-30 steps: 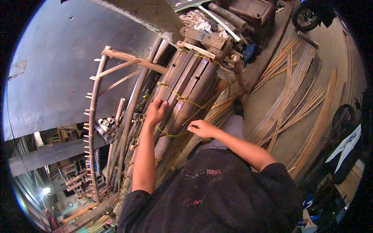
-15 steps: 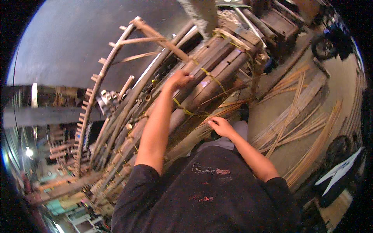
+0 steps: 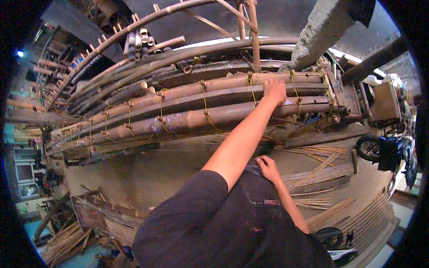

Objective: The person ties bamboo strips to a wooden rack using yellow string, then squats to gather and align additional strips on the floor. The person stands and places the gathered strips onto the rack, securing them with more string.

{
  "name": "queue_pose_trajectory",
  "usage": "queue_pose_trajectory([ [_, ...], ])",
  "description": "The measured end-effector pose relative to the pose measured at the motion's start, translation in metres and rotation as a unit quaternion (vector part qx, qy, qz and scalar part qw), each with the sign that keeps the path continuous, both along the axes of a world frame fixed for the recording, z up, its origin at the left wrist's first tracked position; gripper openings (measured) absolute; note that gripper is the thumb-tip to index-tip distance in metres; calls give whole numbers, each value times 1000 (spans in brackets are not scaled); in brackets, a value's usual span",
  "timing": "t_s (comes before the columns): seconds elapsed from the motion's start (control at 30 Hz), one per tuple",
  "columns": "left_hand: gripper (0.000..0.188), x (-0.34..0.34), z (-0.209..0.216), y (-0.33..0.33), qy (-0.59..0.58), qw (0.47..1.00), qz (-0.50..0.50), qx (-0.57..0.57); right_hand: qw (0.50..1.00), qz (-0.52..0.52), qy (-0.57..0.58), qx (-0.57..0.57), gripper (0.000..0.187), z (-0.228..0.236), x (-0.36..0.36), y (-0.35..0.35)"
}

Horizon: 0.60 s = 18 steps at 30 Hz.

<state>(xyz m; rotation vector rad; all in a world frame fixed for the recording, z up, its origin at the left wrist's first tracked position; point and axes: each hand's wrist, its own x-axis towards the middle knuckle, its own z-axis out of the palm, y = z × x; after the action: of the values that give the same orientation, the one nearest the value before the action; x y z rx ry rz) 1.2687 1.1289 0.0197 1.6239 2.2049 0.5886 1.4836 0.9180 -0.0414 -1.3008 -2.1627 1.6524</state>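
Your left hand [image 3: 275, 91] curls over the long bamboo frame [image 3: 190, 119] beneath it, grip unclear; likely heavy and stiff, best held bare beside that hand. Your right hand [image 3: 268, 169], half-curled nearer you, hides any hold.

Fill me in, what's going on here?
A person has their left hand on a row of long poles, with yellow cords strung across at intervals. Their right hand is held apart from the poles, near the body; I can't tell whether it holds anything. Loose sticks lie on the floor.
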Motion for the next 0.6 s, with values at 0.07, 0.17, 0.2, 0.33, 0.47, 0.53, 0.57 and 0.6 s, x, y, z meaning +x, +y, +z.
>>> queue_pose_trajectory([
  [0.07,36,0,5,7,-21,999,-14,-31,1000,-19,-10,-22,31,-6,10,0],
  [0.17,39,-3,7,0,-17,1000,14,16,999,-22,-16,-34,30,5,11,2],
  [0.2,40,-8,7,-5,-7,998,35,47,999,-15,-16,-34,29,10,7,4],
  [0.33,43,-37,32,-54,-86,945,-21,315,999,-34,35,-20,26,-6,18,0],
  [0.47,43,-127,29,-155,17,952,8,304,997,-66,25,-41,27,-11,24,-5],
  [0.53,45,-191,31,-212,91,967,69,229,998,-53,21,-42,29,-12,20,-8],
  [0.57,46,-217,32,-234,161,969,72,173,998,-39,16,-34,30,-19,19,-6],
  [0.6,47,-233,35,-253,197,975,89,59,999,-27,10,-30,31,-26,20,-9],
])
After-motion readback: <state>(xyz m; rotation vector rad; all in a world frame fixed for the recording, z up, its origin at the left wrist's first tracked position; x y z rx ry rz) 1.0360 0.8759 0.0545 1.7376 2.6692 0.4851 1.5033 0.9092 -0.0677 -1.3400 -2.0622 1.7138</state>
